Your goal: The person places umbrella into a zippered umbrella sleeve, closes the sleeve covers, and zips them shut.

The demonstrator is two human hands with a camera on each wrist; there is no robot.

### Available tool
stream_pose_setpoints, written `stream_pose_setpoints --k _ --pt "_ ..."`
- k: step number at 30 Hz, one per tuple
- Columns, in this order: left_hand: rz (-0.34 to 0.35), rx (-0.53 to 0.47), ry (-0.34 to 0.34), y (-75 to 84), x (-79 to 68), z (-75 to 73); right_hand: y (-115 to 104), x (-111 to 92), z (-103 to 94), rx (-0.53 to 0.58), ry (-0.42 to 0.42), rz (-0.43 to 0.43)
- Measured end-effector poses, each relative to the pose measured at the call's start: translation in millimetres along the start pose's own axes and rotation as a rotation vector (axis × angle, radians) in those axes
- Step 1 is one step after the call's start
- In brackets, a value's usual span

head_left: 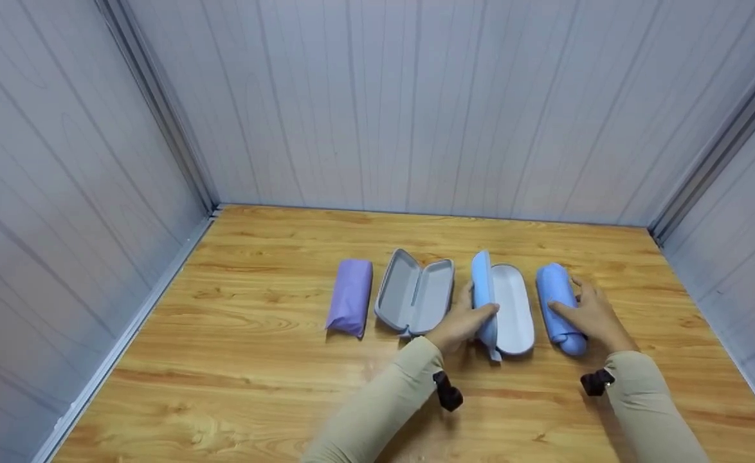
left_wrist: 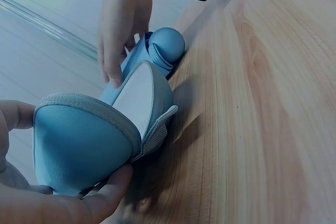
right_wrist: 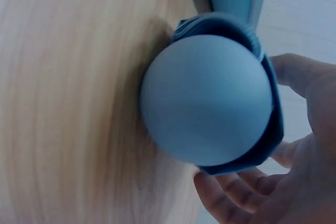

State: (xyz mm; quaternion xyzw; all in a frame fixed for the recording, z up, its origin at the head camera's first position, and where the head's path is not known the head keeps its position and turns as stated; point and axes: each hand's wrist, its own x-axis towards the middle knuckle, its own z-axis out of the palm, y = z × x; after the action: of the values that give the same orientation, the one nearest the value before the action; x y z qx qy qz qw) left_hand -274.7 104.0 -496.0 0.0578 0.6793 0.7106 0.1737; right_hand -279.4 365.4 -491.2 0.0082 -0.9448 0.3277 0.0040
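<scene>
A light blue clamshell glasses case (head_left: 512, 310) lies open with its pale inside showing. My left hand (head_left: 460, 325) grips its raised lid (left_wrist: 79, 142) between thumb and fingers. A ribbed tab (left_wrist: 157, 129) sticks out at the case's near end. To the right lies a blue-wrapped bundle (head_left: 556, 299), its smooth rounded end (right_wrist: 207, 100) poking out of the wrap. My right hand (head_left: 599, 318) holds this bundle from the right side, thumb on top and fingers around the far side. Part of the right fingers is hidden behind the wrap.
Left of the blue case stands an open grey case (head_left: 434, 296). Farther left is a purple-wrapped package (head_left: 350, 296). All lie in a row on a wooden table (head_left: 255, 386), with pale panel walls (head_left: 416, 116) at the back and both sides.
</scene>
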Motion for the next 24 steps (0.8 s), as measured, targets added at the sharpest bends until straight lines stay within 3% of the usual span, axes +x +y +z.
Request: stream_pose_setpoints --k 7,24 --pt "0.036 -0.033 -0.003 -2.2 1.2 2.9 1.1 -1.2 0.8 0.001 -0.065 0.05" --pt "0.002 -0.018 -0.007 -1.8 -0.2 4.0 6.9 -1.8 4.2 0.055 -0.108 0.127"
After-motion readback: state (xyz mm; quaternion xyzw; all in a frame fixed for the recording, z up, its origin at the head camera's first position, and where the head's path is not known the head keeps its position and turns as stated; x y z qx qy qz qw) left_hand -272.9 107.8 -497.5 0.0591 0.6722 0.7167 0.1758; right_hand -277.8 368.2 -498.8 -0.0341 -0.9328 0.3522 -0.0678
